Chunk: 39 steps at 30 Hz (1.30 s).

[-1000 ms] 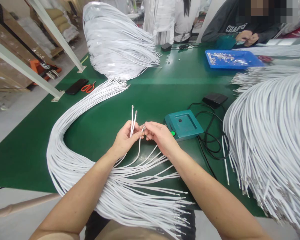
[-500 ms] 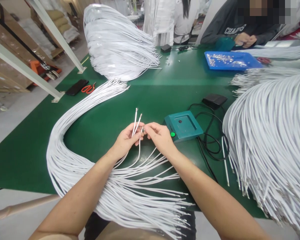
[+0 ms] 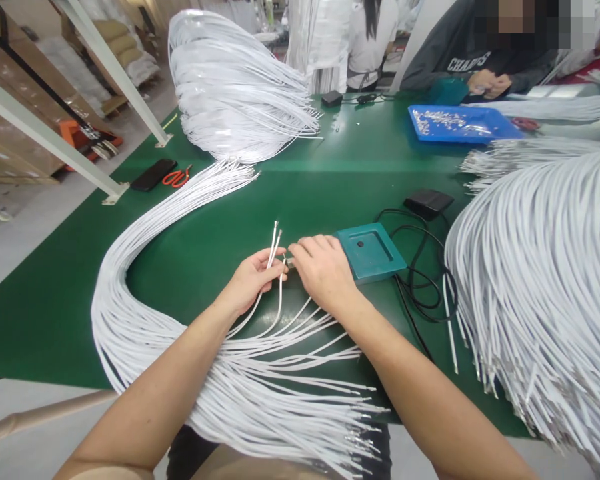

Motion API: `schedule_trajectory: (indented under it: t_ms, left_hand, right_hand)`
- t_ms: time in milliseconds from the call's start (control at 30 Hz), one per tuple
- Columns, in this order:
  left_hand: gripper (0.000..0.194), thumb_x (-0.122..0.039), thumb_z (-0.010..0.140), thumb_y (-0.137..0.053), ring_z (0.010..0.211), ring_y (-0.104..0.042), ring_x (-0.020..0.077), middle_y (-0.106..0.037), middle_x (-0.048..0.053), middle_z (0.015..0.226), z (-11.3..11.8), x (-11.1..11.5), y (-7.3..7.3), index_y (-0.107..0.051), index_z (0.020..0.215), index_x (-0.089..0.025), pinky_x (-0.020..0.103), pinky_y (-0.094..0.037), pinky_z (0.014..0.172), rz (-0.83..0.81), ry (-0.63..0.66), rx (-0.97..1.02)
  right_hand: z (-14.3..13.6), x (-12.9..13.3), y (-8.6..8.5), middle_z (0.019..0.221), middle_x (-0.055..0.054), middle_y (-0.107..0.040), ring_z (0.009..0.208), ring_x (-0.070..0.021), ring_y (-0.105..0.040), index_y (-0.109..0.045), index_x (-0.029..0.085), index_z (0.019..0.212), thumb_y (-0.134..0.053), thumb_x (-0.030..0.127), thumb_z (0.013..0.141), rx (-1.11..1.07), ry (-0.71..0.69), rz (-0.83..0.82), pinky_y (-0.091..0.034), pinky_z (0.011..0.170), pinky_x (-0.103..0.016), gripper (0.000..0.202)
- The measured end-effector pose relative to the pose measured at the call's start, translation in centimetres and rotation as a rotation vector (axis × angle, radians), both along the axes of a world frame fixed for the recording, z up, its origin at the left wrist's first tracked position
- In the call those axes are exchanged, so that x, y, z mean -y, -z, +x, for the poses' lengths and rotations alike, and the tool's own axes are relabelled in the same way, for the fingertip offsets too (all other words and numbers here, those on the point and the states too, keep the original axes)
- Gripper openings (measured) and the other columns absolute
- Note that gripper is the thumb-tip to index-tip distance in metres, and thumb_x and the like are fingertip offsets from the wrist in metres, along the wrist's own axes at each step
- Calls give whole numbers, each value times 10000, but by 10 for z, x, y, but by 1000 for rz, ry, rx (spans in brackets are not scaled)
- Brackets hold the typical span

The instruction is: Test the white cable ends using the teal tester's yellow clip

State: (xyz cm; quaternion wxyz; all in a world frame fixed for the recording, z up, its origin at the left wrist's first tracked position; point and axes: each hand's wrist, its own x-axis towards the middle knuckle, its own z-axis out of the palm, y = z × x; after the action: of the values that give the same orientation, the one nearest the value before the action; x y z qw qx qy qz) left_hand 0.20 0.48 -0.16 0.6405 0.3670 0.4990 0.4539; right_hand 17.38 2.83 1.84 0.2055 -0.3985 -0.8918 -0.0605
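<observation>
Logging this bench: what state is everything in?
Left hand: closed on white cables
Right hand: fingers bent, grip unclear
Teal device: partly covered
Blue tray: holding small pieces
Near cable bundle: ends fanned out
Far cable bundle: looped
Right cable bundle: looped
Orange-handled tool: lying flat

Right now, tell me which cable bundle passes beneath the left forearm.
The long C-shaped bundle at the left, with the left forearm across it. The coiled bundle at the back and large pile at the right lie away from that forearm.
</observation>
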Motion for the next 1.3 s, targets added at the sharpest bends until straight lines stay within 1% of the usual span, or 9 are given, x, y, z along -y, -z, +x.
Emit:
schedule_trajectory:
  t_ms: [100, 233, 600, 800, 867, 933, 1067, 1200, 1300]
  left_hand:
    - [467, -317, 665, -750, 634, -635, 126, -627, 4, 729, 3, -1, 4, -593, 1080, -172, 147, -255, 372, 70, -9, -229]
    - [442, -322, 699, -707, 644, -644, 141, -647, 10, 745, 3, -1, 8, -572, 1094, -178, 160, -328, 386, 127, 34, -363]
    - [436, -328, 704, -688, 646, -652, 157, -664, 20, 732, 4, -3, 14, -554, 1090, -174, 159, -342, 377, 126, 33, -432]
    - [420, -323, 691, -694, 570, -609, 133, -677, 17, 706, 5, -3, 16, -584, 1068, -172, 167, -346, 379, 126, 37, -450]
    - [421, -321, 689, -696, 552, -596, 124, -682, 18, 707, 4, -3, 17, -591, 1067, -169, 168, -347, 384, 117, 39, -445]
    - [427, -318, 690, -694, 579, -610, 129, -684, 22, 720, 4, -3, 17, -591, 1075, -167, 167, -348, 389, 109, 39, -437]
    - [424, -300, 680, -699, 635, -633, 143, -682, 32, 734, 5, -3, 14, -595, 1066, -158, 163, -362, 405, 91, 42, -432]
    - [405, -286, 671, -711, 635, -635, 141, -669, 25, 728, 3, -3, 11, -607, 1039, -155, 169, -385, 428, 83, 32, -425]
    - [451, -285, 674, -717, 655, -638, 140, -661, 18, 741, -2, -4, 9, -598, 1091, -161, 172, -403, 456, 96, 19, -404]
  right_hand:
    - [10, -7, 0, 880, -103, -669, 855, -229, -512, -621, 146, 923, -427, 141, 902, 76, 74, -70, -259, 952, -389, 195]
    - [20, -12, 3, 792, -77, -681, 786, -204, -534, -614, 150, 886, -452, 109, 865, 130, 28, -145, -249, 972, -361, 168]
    - [16, -14, 0, 741, -81, -655, 757, -222, -433, -584, 168, 779, -481, 44, 781, 97, 50, -138, -292, 753, -342, 161]
    - [15, -13, -1, 755, -84, -670, 799, -228, -464, -609, 170, 795, -484, 50, 797, 101, 48, -163, -318, 836, -379, 174]
    - [18, -13, -2, 813, -85, -686, 879, -241, -492, -625, 170, 842, -505, 113, 832, 90, 62, -132, -271, 968, -444, 133]
    - [22, -15, -2, 999, -115, -685, 1037, -279, -487, -634, 160, 944, -524, 210, 867, 56, 155, -56, -161, 1058, -534, 143]
    - [31, -21, 5, 1345, -200, -509, 1265, -359, -363, -576, 115, 1177, -503, 290, 900, 31, 389, 39, -119, 1055, -626, 336]
    - [34, -23, 10, 1373, -215, -478, 1290, -360, -349, -554, 109, 1220, -488, 277, 908, 51, 381, 22, -138, 1059, -624, 360]
    - [30, -20, 3, 1339, -218, -507, 1257, -348, -388, -573, 102, 1192, -506, 256, 900, -12, 351, 10, -172, 1061, -585, 337]
